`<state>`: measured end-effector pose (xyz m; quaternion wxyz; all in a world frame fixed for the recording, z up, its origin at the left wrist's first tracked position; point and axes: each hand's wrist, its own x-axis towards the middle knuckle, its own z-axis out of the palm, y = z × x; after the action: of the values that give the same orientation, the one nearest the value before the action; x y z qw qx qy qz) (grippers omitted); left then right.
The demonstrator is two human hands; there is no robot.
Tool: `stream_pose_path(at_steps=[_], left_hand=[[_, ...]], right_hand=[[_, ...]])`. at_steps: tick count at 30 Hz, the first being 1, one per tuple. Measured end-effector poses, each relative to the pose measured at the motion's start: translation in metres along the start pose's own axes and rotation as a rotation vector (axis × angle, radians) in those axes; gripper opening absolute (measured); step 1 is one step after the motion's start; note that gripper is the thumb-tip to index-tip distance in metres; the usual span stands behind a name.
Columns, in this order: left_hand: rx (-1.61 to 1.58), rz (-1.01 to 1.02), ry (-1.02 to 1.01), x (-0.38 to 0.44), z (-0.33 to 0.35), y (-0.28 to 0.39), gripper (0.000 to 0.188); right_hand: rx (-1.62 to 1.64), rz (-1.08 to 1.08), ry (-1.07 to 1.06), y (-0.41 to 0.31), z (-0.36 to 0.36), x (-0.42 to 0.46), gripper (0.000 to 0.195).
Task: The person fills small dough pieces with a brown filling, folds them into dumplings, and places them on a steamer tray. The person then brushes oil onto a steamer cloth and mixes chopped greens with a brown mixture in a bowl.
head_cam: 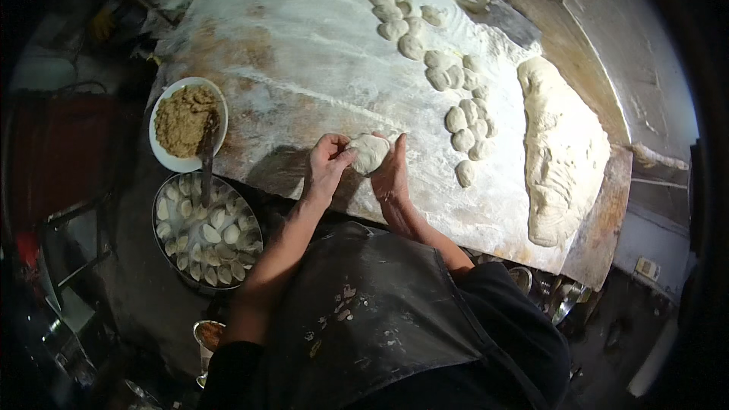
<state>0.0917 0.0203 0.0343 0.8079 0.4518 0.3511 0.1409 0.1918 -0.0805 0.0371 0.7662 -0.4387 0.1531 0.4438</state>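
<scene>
Between my hands, over the near edge of a floured wooden work board, is a flattened round of dough. My left hand pinches its left rim between thumb and fingers. Along the round's right side and underneath, my right hand supports it, with its fingers partly hidden. To the left, a white bowl holds a tan, mashed-looking filling. A dark spoon or spatula rests in that bowl, its handle sticking out over a round pan of small, pale, folded dough pieces.
A trail of small dough balls runs up the right side of the board. Beyond it lies a long slab of dough, with a dark flat tool above. A cup of reddish-brown contents stands low on the left.
</scene>
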Motion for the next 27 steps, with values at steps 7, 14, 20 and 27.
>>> stream_pose_path(at_steps=[7,14,20,27], left_hand=[[0.049,0.379,0.385,-0.025,-0.036,0.021,0.031],[0.849,0.708,0.751,-0.099,-0.128,0.043,0.035],[1.170,0.529,0.801,-0.092,-0.168,0.057,0.037],[1.015,0.494,0.891,-0.119,-0.220,0.072,0.033]], right_hand=[[-0.537,-0.076,-0.275,0.062,0.056,-0.017,0.029],[-0.232,0.006,-0.236,0.042,0.112,-0.005,0.017],[-0.220,0.215,-0.355,0.093,0.070,0.043,0.034],[-0.479,0.132,-0.283,0.133,0.125,0.065,0.017]])
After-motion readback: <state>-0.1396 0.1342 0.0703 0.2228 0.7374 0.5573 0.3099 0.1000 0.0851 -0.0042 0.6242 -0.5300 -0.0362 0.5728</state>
